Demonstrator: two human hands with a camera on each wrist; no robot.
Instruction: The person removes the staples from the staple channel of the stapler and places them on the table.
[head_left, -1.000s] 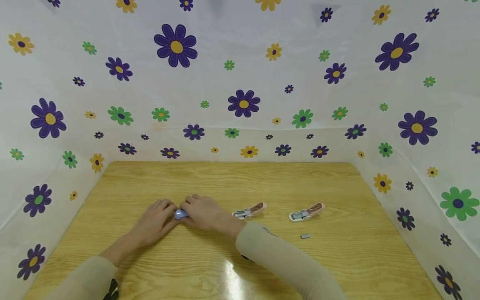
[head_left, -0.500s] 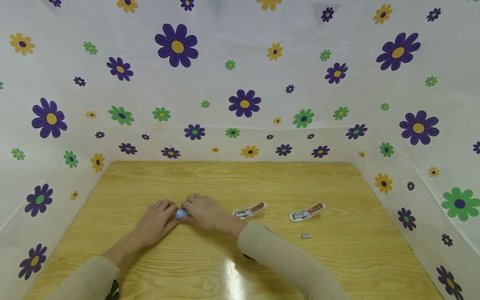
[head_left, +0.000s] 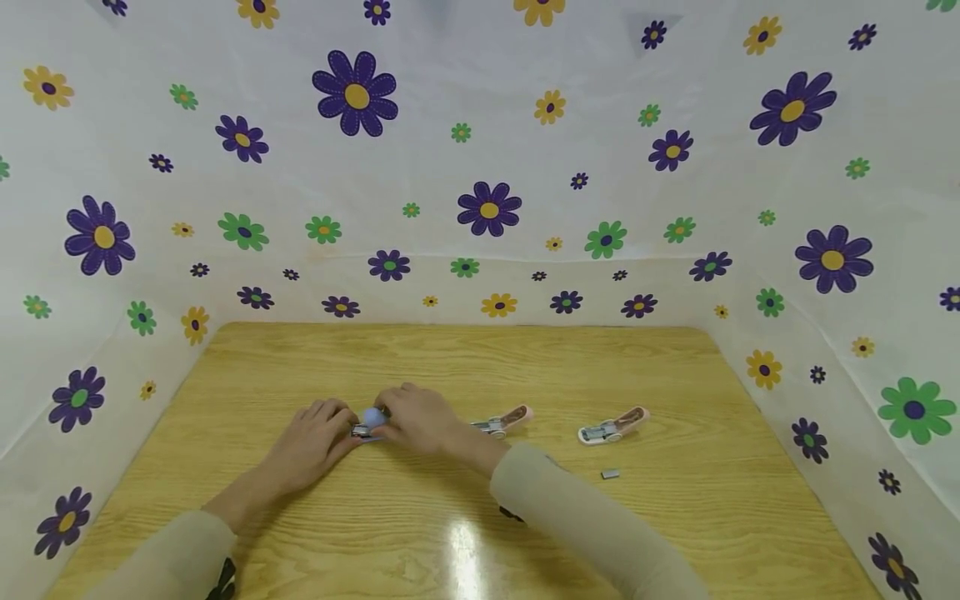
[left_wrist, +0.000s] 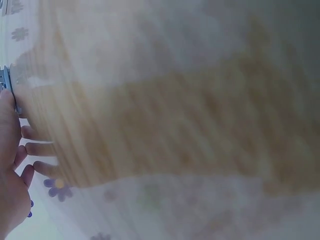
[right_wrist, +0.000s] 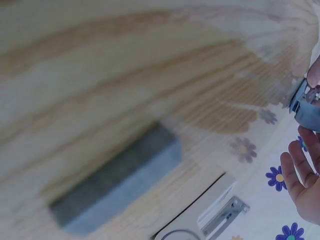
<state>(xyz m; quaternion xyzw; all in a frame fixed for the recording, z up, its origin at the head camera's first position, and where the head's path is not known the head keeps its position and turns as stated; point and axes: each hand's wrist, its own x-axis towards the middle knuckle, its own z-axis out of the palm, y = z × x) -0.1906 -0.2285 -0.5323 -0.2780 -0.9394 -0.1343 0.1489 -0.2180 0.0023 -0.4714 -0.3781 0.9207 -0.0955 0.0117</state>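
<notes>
In the head view a small blue stapler [head_left: 373, 417] stands over the left part of the table, its rounded top swung up so metal shows beneath. My left hand [head_left: 315, 440] pinches the end and base of the stapler from the left. From the right, my right hand [head_left: 422, 422] grips its raised top between thumb and fingers. The left wrist view catches only an edge of the stapler [left_wrist: 14, 96] at the thumb of the left hand [left_wrist: 11, 160]. In the right wrist view the blue stapler [right_wrist: 308, 114] sits at the fingertips, partly cut off.
Two pink-and-white staplers lie opened on the wooden table [head_left: 480, 358]: one stapler [head_left: 513, 418] beside the right wrist, another stapler [head_left: 613, 426] farther right. A short grey strip of staples [head_left: 611, 474] lies in front of the farther one. Flowered white cloth [head_left: 420, 167] walls three sides.
The blue stapler's top has lifted open, baring metal inside. My right hand has moved slightly right and up with the top; the left hand has stayed in place.
</notes>
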